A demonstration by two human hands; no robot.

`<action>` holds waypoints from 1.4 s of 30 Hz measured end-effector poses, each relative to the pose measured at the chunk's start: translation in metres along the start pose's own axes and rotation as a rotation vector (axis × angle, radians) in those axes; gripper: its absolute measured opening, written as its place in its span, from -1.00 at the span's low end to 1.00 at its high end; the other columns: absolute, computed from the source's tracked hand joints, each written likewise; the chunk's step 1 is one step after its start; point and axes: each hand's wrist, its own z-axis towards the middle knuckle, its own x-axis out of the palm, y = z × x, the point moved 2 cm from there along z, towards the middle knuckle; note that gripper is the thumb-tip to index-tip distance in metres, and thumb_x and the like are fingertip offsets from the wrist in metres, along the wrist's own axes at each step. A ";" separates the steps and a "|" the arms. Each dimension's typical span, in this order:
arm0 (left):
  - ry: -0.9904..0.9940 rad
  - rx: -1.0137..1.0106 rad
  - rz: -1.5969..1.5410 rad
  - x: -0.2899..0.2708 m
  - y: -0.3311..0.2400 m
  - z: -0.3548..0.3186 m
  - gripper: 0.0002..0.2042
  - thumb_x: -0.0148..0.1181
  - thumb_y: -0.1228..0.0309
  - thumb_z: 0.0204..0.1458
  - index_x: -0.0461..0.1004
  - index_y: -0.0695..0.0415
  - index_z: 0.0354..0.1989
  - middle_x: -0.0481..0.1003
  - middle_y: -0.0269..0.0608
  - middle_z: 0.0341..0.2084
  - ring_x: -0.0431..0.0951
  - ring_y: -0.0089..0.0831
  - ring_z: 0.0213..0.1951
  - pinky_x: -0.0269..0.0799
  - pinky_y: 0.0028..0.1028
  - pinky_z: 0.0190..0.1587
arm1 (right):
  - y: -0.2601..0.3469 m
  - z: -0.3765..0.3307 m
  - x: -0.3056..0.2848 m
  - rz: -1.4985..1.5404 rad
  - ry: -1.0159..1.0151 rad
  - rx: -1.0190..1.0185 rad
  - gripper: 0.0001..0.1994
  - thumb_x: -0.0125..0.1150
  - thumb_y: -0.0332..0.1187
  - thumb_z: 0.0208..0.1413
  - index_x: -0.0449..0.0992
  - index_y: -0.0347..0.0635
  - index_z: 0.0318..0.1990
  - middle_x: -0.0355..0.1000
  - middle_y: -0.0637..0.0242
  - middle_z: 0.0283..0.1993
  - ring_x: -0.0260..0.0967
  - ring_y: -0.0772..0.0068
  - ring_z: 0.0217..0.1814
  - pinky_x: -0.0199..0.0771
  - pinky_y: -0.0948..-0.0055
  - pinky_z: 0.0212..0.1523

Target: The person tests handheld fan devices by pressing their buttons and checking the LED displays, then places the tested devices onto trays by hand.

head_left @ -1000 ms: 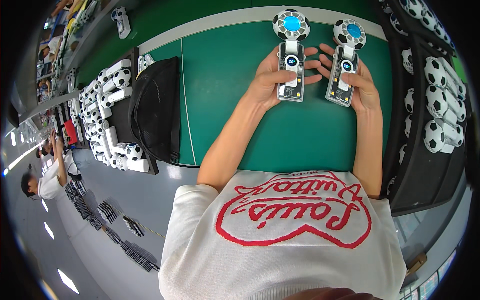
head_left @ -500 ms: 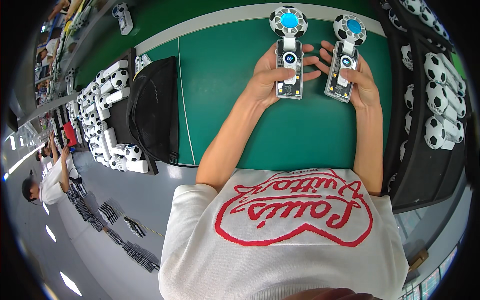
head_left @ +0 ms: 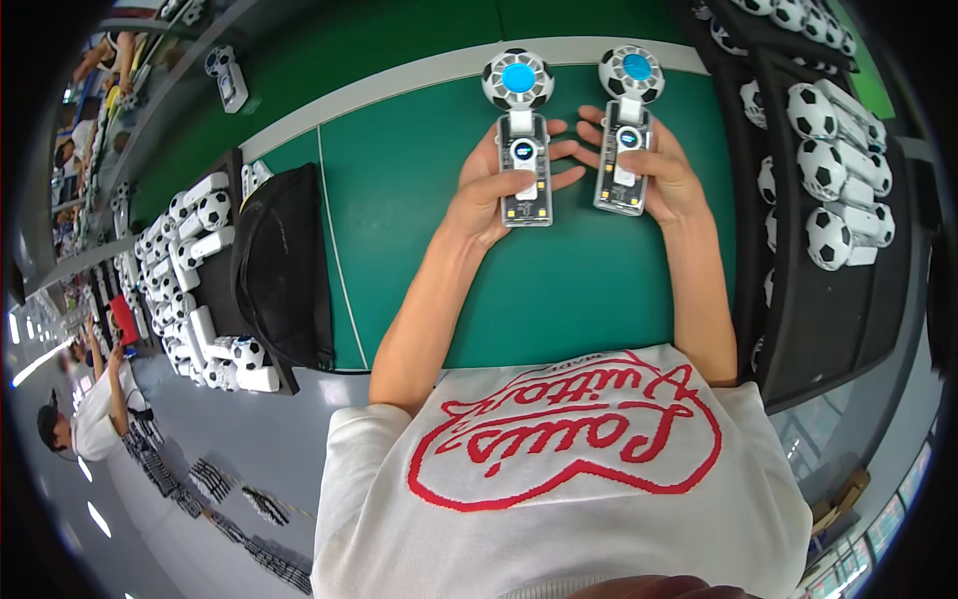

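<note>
In my left hand (head_left: 481, 190) is a handheld fan (head_left: 524, 180) with a round football-patterned head, a blue disc at its centre and a clear body showing the parts inside. The left thumb lies on its white front strip, below a small round lit screen. A matching handheld fan (head_left: 623, 178) is gripped in my right hand (head_left: 671, 180), its thumb pressed on the same strip. Both fans are held upright side by side over the green table (head_left: 429, 299), heads pointing away from me. The fingers of both hands wrap behind the bodies, with several fingertips showing in the gap.
On the left a tray (head_left: 220, 290) holds many white football-headed fans, beside a black bag-like cover (head_left: 289, 270). A black rack (head_left: 828, 329) on the right carries more fans. One fan (head_left: 230, 85) lies beyond the far-left edge. Another person (head_left: 95, 409) works at the far left.
The view has shifted, so both hands and fans sit further left and a little lower in the picture. The lit screens on both fans show a different display. The grip looks the same.
</note>
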 end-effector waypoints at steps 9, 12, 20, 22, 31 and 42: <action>0.032 0.001 0.023 0.002 0.003 0.004 -0.30 0.24 0.62 -0.19 0.11 0.26 0.22 0.29 0.09 0.12 0.37 0.01 0.16 0.35 0.10 0.20 | 0.019 -0.018 0.014 0.053 0.010 -0.139 -0.32 0.30 -0.56 -0.15 0.15 -0.42 0.19 0.29 0.00 0.14 0.35 0.12 0.18 0.33 -0.10 0.27; 0.005 0.036 0.055 -0.002 0.006 0.003 -0.28 0.21 0.63 -0.19 0.09 0.26 0.25 0.28 0.09 0.14 0.37 0.00 0.15 0.33 0.10 0.20 | 0.025 -0.048 0.030 0.039 -0.001 -0.175 -0.31 0.32 -0.55 -0.16 0.15 -0.42 0.19 0.32 0.01 0.10 0.38 0.14 0.15 0.36 -0.13 0.23; 0.026 -0.027 0.105 -0.019 0.003 0.001 -0.30 0.19 0.65 -0.20 0.12 0.23 0.23 0.31 0.07 0.12 0.43 -0.13 0.09 0.52 -0.12 0.05 | 0.090 -0.186 0.070 -0.354 -0.339 -0.589 -0.28 0.44 -0.40 -0.11 0.13 -0.35 0.18 0.33 -0.08 0.07 0.46 0.01 0.06 0.50 0.06 0.11; 0.057 -0.040 0.090 -0.020 0.006 0.005 -0.31 0.19 0.65 -0.20 0.13 0.22 0.22 0.32 0.06 0.11 0.44 -0.15 0.08 0.54 -0.15 0.02 | 0.113 -0.213 0.054 -0.527 -0.573 -0.749 -0.35 0.36 -0.32 0.01 0.13 -0.35 0.17 0.33 -0.09 0.07 0.47 -0.01 0.05 0.55 0.16 0.06; 0.038 -0.045 0.064 -0.019 0.006 0.008 -0.33 0.19 0.66 -0.20 0.15 0.22 0.19 0.35 0.04 0.07 0.48 -0.22 0.01 0.58 -0.20 -0.08 | 0.175 -0.261 -0.094 -0.724 -1.356 -0.590 -0.28 0.15 -0.20 0.22 -0.13 -0.41 0.31 0.41 -0.01 -0.09 0.55 0.17 -0.20 0.65 0.30 -0.24; 0.024 -0.035 0.041 -0.018 0.006 0.006 -0.34 0.20 0.66 -0.21 0.15 0.21 0.18 0.35 0.04 0.05 0.48 -0.22 -0.03 0.58 -0.22 -0.12 | 0.190 -0.220 -0.093 -1.164 -1.500 -0.271 -0.01 0.25 -0.02 0.12 -0.28 -0.50 0.37 0.46 0.12 -0.43 0.47 0.45 -0.56 0.51 0.54 -0.59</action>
